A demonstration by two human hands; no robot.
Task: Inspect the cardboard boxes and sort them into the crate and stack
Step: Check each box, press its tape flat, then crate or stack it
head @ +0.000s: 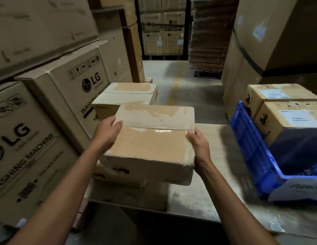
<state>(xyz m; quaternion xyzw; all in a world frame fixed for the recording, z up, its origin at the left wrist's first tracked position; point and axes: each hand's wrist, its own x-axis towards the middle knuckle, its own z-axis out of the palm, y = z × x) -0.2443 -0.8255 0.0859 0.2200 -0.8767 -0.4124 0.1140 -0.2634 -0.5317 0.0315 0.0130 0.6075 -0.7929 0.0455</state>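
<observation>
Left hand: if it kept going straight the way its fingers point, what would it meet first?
The left hand already grips the taped box. Beyond it, probably the second box behind, though depth is unclear.

A taped cardboard box (148, 144) sits tilted atop a stack (125, 175), left of the blue crate (256, 156) holding two boxes (286, 110).
</observation>
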